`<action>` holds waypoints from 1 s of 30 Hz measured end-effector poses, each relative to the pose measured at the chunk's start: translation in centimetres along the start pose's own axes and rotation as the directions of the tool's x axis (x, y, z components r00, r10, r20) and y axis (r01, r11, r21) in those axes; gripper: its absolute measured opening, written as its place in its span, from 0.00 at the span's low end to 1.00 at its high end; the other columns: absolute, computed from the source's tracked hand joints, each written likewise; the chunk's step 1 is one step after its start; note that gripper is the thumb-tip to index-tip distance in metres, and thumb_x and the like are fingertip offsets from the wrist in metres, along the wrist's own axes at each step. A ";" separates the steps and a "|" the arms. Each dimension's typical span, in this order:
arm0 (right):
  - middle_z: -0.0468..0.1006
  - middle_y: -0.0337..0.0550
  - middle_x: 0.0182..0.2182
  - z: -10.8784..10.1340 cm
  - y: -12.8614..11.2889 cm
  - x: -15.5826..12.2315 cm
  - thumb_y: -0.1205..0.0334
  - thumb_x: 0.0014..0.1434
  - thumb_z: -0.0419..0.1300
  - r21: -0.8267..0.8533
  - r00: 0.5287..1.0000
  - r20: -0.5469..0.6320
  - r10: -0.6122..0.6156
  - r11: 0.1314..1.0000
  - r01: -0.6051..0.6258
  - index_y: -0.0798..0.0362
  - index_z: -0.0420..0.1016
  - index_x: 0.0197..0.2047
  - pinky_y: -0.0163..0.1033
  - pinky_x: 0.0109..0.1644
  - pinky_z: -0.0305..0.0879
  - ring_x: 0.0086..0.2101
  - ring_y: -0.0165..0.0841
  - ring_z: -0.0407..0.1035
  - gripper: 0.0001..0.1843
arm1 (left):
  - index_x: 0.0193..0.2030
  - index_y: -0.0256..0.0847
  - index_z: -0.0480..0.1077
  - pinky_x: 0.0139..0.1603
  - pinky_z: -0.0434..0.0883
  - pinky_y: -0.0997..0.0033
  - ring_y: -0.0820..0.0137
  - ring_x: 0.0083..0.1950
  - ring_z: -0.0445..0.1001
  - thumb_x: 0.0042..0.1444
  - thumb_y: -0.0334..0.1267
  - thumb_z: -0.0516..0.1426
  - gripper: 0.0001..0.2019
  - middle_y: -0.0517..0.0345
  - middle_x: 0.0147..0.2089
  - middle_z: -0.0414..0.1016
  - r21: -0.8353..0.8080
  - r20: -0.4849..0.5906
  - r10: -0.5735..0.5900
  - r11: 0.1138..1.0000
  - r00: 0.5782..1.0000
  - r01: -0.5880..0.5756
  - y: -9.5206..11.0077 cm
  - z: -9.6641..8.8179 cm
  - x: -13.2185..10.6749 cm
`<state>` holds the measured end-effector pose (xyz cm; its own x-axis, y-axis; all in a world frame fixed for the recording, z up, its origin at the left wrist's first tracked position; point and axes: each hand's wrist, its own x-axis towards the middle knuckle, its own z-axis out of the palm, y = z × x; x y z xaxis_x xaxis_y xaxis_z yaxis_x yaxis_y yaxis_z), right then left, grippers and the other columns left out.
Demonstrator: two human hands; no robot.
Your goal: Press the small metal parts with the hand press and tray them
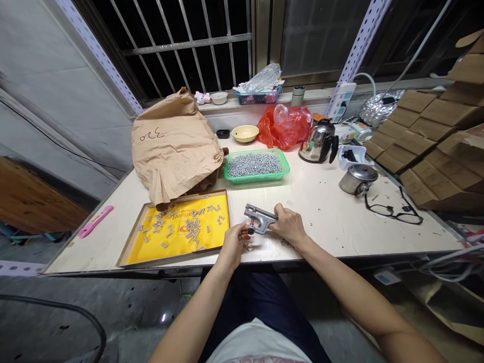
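Observation:
My right hand point(289, 222) is wrapped round the handle end of a grey metal hand tool point(260, 216), which has a slotted bar on top, a loop-shaped frame and a small red part. On the tool's lower left side sits a black knob point(251, 230). The fingers of my left hand point(233, 244) are curled in at this knob and look closed on it. To the left lies a shallow box lid point(226, 217) with a yellow bottom and many small metal fittings point(192, 229) scattered in it. Behind the tool stands a green plastic basket point(257, 178) full of small silvery metal pieces point(255, 164).
A crumpled brown paper bag point(176, 146) overlaps the lid's back edge. At the back are a yellow bowl point(245, 133), a red plastic bag point(287, 128) and a steel kettle point(318, 141). Rightward stand a lidded metal cup point(357, 180), glasses point(408, 217) and stacked cardboard point(434, 146). A pink tool point(96, 222) lies far left.

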<state>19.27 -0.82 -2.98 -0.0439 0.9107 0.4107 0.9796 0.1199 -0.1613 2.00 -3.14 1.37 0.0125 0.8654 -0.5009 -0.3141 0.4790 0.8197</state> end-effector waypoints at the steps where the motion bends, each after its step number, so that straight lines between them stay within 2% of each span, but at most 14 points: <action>1: 0.68 0.40 0.19 0.1 0.0 -0.1 0.45 0.52 0.50 -0.005 1.000 0.007 -0.009 1.000 0.009 0.54 0.66 0.31 0.34 0.25 0.47 0.21 0.30 0.60 0.19 | 0.23 0.34 0.70 0.20 0.57 0.78 0.77 0.22 0.63 0.39 0.45 0.59 0.13 0.56 0.24 0.70 -0.003 0.004 -0.002 1.000 1.000 0.002 0.2 -0.1 -0.1; 5: 0.71 0.44 0.22 0.0 0.0 0.0 0.48 0.52 0.50 -0.015 0.999 -0.006 -0.039 0.999 0.039 0.53 0.67 0.28 0.35 0.28 0.50 0.26 0.33 0.63 0.16 | 0.21 0.33 0.71 0.21 0.57 0.78 0.77 0.23 0.63 0.35 0.42 0.62 0.12 0.55 0.23 0.70 0.076 0.078 0.001 0.997 0.997 -0.007 0.8 -0.3 0.1; 8: 0.74 0.49 0.31 -0.4 0.0 0.3 0.46 0.50 0.53 0.002 0.997 -0.063 -0.054 0.999 0.054 0.53 0.68 0.27 0.41 0.41 0.56 0.37 0.38 0.65 0.18 | 0.20 0.32 0.72 0.19 0.54 0.79 0.80 0.20 0.59 0.32 0.37 0.64 0.10 0.57 0.19 0.67 0.174 0.111 -0.003 0.985 0.994 -0.017 0.7 -0.2 0.5; 9: 0.73 0.50 0.36 -0.6 0.0 0.5 0.44 0.49 0.53 0.017 0.994 -0.092 -0.050 0.999 0.052 0.54 0.69 0.30 0.45 0.47 0.55 0.40 0.40 0.64 0.19 | 0.19 0.32 0.72 0.19 0.53 0.78 0.80 0.19 0.57 0.32 0.36 0.64 0.09 0.57 0.18 0.66 0.202 0.116 0.001 0.979 0.993 -0.025 0.6 -0.1 0.6; 11: 0.70 0.54 0.46 -0.7 -0.1 0.7 0.40 0.48 0.53 0.050 0.990 -0.139 -0.019 0.998 0.026 0.55 0.70 0.39 0.54 0.57 0.44 0.47 0.43 0.60 0.27 | 0.19 0.32 0.72 0.19 0.52 0.78 0.81 0.18 0.55 0.33 0.35 0.63 0.08 0.59 0.17 0.65 0.245 0.110 0.031 0.968 0.993 -0.058 0.3 0.1 0.8; 13: 0.64 0.58 0.52 -0.7 0.0 0.8 0.36 0.47 0.51 0.071 0.989 -0.144 0.038 0.997 -0.028 0.58 0.67 0.46 0.62 0.59 0.34 0.53 0.47 0.55 0.35 | 0.19 0.33 0.71 0.19 0.54 0.77 0.80 0.18 0.56 0.35 0.36 0.62 0.07 0.59 0.17 0.66 0.293 0.075 0.100 0.949 0.992 -0.117 0.4 0.2 1.3; 15: 0.61 0.61 0.54 -0.4 0.3 0.9 0.33 0.46 0.49 0.082 0.987 -0.128 0.096 0.993 -0.086 0.60 0.65 0.49 0.66 0.58 0.31 0.55 0.51 0.51 0.40 | 0.20 0.34 0.72 0.22 0.57 0.76 0.77 0.20 0.60 0.38 0.38 0.61 0.08 0.58 0.19 0.68 0.379 0.036 0.237 0.896 0.971 -0.233 1.2 0.4 2.3; 17: 0.59 0.63 0.55 -0.1 0.8 0.9 0.31 0.46 0.48 0.087 0.983 -0.122 0.140 0.988 -0.130 0.61 0.65 0.49 0.68 0.57 0.31 0.56 0.52 0.49 0.42 | 0.23 0.35 0.72 0.27 0.61 0.75 0.73 0.25 0.65 0.42 0.40 0.58 0.09 0.57 0.22 0.71 0.532 0.027 0.420 0.762 0.907 -0.369 3.0 0.7 4.1; 18: 0.59 0.63 0.55 0.0 1.1 0.9 0.31 0.46 0.47 0.086 0.981 -0.123 0.153 0.986 -0.143 0.61 0.65 0.49 0.68 0.57 0.31 0.56 0.53 0.49 0.42 | 0.24 0.35 0.73 0.30 0.62 0.74 0.71 0.27 0.67 0.45 0.41 0.57 0.10 0.56 0.24 0.72 0.622 0.042 0.515 0.657 0.856 -0.425 4.3 0.8 5.3; 22: 0.60 0.63 0.55 0.4 1.4 0.9 0.30 0.46 0.46 0.074 0.982 -0.116 0.149 0.987 -0.141 0.61 0.66 0.48 0.68 0.57 0.32 0.56 0.52 0.48 0.42 | 0.30 0.32 0.75 0.39 0.63 0.68 0.63 0.37 0.70 0.51 0.37 0.52 0.12 0.46 0.33 0.75 0.903 0.182 0.706 0.156 0.685 -0.401 9.9 1.7 11.0; 23: 0.60 0.63 0.55 0.5 1.4 0.9 0.30 0.46 0.46 0.071 0.984 -0.111 0.142 0.988 -0.134 0.61 0.66 0.48 0.68 0.57 0.32 0.56 0.52 0.48 0.43 | 0.32 0.32 0.75 0.41 0.62 0.67 0.61 0.40 0.70 0.51 0.35 0.52 0.12 0.43 0.36 0.75 0.923 0.227 0.702 0.067 0.675 -0.379 11.0 1.9 12.3; 25: 0.60 0.63 0.55 0.5 1.3 0.9 0.29 0.46 0.46 0.066 0.985 -0.105 0.135 0.990 -0.128 0.61 0.66 0.48 0.68 0.57 0.33 0.57 0.52 0.48 0.44 | 0.34 0.32 0.75 0.43 0.61 0.67 0.60 0.42 0.70 0.51 0.33 0.52 0.12 0.41 0.39 0.75 0.937 0.293 0.636 -0.041 0.714 -0.348 12.6 2.1 14.3; 27: 0.60 0.63 0.55 0.5 1.2 0.9 0.29 0.45 0.46 0.066 0.985 -0.103 0.137 0.989 -0.130 0.62 0.66 0.48 0.69 0.57 0.33 0.57 0.52 0.48 0.44 | 0.35 0.33 0.75 0.42 0.61 0.69 0.61 0.43 0.70 0.52 0.33 0.51 0.12 0.42 0.39 0.75 0.935 0.331 0.550 -0.078 0.767 -0.347 13.4 1.7 15.0; 30: 0.60 0.63 0.55 0.5 1.3 0.8 0.29 0.45 0.47 0.076 0.986 -0.095 0.138 0.988 -0.131 0.62 0.66 0.48 0.68 0.57 0.34 0.57 0.52 0.48 0.44 | 0.35 0.35 0.75 0.40 0.61 0.71 0.64 0.41 0.70 0.54 0.37 0.48 0.15 0.47 0.37 0.76 0.923 0.369 0.509 -0.098 0.778 -0.373 13.6 -0.4 13.8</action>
<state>20.42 0.24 -3.31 0.1107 0.8767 0.4681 0.9591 0.0292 -0.2815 -2.47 15.28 5.51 0.2001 0.9712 0.1296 0.9019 -0.2343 0.3630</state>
